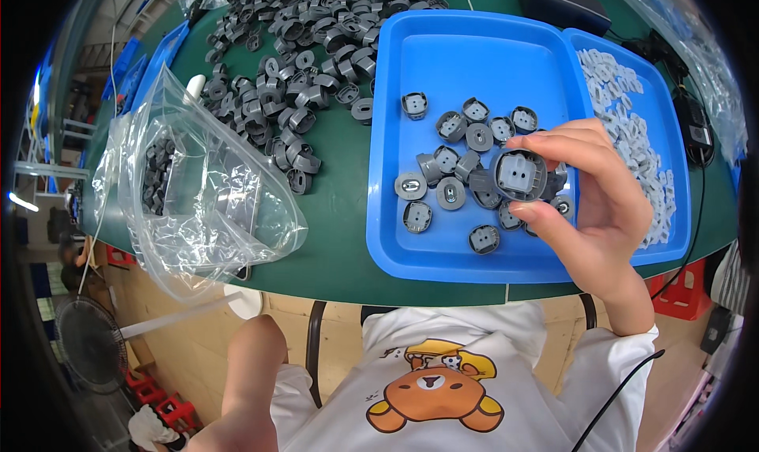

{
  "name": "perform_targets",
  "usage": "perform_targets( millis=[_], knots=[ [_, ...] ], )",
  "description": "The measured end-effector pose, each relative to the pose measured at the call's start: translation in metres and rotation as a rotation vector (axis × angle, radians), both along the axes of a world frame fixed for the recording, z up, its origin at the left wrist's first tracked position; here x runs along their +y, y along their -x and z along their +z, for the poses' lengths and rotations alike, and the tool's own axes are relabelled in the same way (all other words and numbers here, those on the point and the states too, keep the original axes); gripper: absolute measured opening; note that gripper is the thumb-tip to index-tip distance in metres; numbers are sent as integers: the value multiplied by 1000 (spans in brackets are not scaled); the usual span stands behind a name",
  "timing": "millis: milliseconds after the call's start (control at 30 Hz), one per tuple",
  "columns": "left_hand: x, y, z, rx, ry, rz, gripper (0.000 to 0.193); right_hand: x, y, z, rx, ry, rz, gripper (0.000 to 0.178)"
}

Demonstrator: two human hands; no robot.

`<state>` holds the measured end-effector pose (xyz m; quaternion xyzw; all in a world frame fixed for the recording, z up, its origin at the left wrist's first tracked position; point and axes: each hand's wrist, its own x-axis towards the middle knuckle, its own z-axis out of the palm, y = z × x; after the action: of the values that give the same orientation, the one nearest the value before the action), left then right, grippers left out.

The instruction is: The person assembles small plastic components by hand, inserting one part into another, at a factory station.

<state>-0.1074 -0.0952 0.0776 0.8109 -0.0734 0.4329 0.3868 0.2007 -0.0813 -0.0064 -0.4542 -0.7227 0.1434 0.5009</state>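
Observation:
My right hand [593, 183] pinches a round dark grey plastic housing [519, 175] between thumb and fingers, above the large blue tray [474, 266]. A light grey insert with small holes sits in the housing and faces up. Several similar housings lie below it in the tray, some with the insert showing, such as this housing [417, 216], others turned over, such as this slotted one [451, 193]. My left arm is bent at the lower left, off the table. Only part of my left hand [229, 436] shows at the bottom edge, its fingers hidden.
A heap of dark grey ring-shaped parts [300, 80] covers the table's back left. Left of the tray stands a clear plastic bag [213, 207] around a container of small dark parts. On the right, a second blue tray [681, 215] holds light grey inserts [632, 144]. A black cable [696, 231] runs beside it.

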Motion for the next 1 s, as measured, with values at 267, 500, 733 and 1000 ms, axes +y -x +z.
perform_targets(
  millis=[267,500,733,1000],
  knots=[
    [17,-41,-23,-502,-66,-70,54,0,1,-1,-33,6,1,42],
    [16,-29,-20,-431,-82,-39,66,1,4,-3,-25,40,20,42],
    [17,-41,-23,-534,-60,-48,55,3,10,-1,9,25,-49,40],
    [19,-39,-24,-504,-14,-31,55,4,12,-2,0,51,-35,41]
  ],
)
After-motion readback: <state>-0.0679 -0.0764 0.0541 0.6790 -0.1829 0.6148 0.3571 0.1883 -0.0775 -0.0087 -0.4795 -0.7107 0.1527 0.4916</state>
